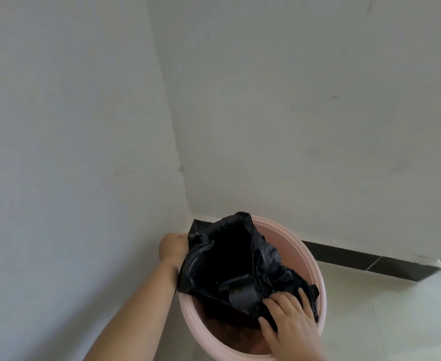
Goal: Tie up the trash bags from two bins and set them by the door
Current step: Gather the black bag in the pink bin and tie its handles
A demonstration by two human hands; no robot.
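Note:
A round pink bin (315, 269) stands on the floor in a corner of the room, low in the view. A black trash bag (229, 259) sits inside it, its mouth pulled off the rim and gaping open, with some dark contents at the bottom. My left hand (173, 247) grips the bag's edge at the bin's left rim. My right hand (289, 319) holds a bunch of the bag's edge at the near right rim, fingers curled over the plastic.
Two white walls meet in a corner (185, 199) right behind the bin. A dark baseboard (370, 261) runs along the right wall. Pale floor tiles (383, 308) extend to the right of the bin.

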